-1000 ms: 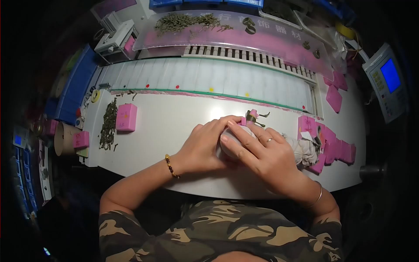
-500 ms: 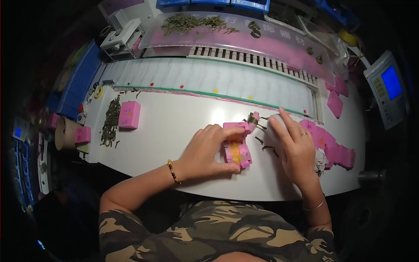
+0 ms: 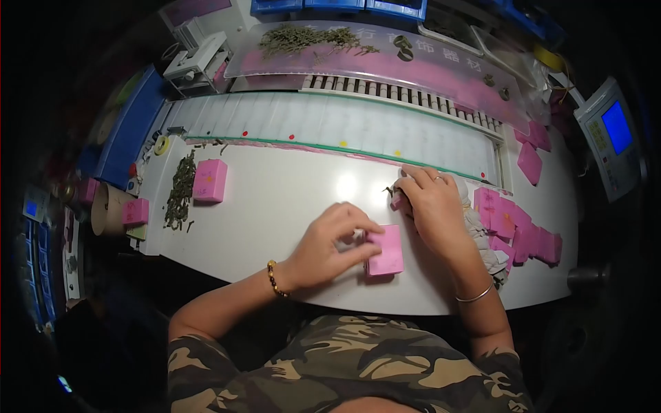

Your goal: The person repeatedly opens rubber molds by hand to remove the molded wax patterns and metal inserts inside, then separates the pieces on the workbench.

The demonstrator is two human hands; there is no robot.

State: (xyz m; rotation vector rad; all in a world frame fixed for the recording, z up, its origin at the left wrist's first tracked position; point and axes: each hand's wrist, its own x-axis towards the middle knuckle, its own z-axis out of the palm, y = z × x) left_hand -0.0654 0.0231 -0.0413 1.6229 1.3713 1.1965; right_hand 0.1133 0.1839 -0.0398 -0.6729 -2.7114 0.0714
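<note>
A pink block (image 3: 385,251) stands on the white tabletop in front of me. At its left edge is my left hand (image 3: 327,241), fingers half bent, with thumb and index finger apart; the fingers are slightly blurred. My right hand (image 3: 434,206) lies further back and to the right, its fingers curled down over a small pink piece (image 3: 397,200) and some dark bits (image 3: 390,190). The fingertips partly hide what is under them, so the grip is not fully visible. A crumpled white cloth (image 3: 475,224) lies beside that hand, on its right.
Dark green-brown pieces (image 3: 180,193) lie heaped at left beside another pink block (image 3: 210,180). More pink blocks (image 3: 506,220) are grouped at right. Behind runs a long panel with a green edge (image 3: 310,146), below a clear tray (image 3: 441,65). A device with a blue screen (image 3: 617,129) stands far right.
The cut-up pink block in my left hand now appears as a whole-faced block standing below the fingers. My right hand has moved left onto the small pieces, uncovering the cloth.
</note>
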